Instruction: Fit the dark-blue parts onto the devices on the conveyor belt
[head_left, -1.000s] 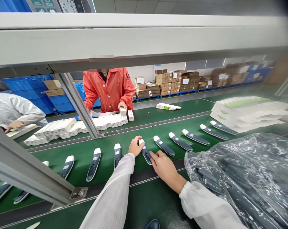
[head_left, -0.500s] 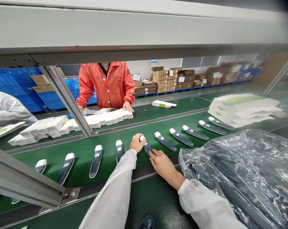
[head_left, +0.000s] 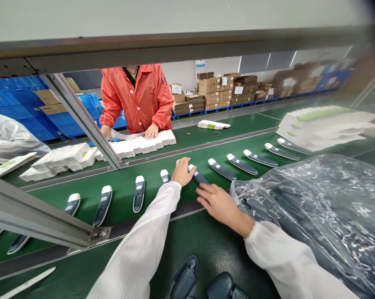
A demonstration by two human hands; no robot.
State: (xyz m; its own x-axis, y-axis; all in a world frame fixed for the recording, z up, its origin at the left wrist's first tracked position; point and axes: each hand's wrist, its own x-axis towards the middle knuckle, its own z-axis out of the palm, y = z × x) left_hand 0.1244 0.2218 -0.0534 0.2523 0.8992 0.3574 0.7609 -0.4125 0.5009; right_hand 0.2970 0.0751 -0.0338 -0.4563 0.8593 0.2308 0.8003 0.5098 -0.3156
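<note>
Since half a second ago the right hand (head_left: 217,202) has slid back off the dark handset (head_left: 198,177); then its fingertips lay on the near end, now they rest on the green belt (head_left: 122,195) just short of it. Left hand (head_left: 181,171) has moved little.

Head view:
- Left hand: fingers spread and flat, tips touching the handset's white cap at the far end. Grips nothing.
- Right hand: open, fingers loosely extended, palm down, holding nothing. Just beside the near end, apart from it or barely so; hard to tell.
- Handset lies flat on the belt between the two hands. Long axis runs from far-left to near-right, white cap away from the person. Left hand is the nearer; it is in contact.
- Look of it: slim, dark grey-blue body, white rounded cap, small pale label mid-body.
- It sits in a row of like handsets (head_left: 242,164) spaced along the belt.
- Clear plastic bag (head_left: 318,207) of more dark units lies right of the right hand.
- Person in an orange coat (head_left: 137,99) handles white boxes (head_left: 144,144) across the belt.
</note>
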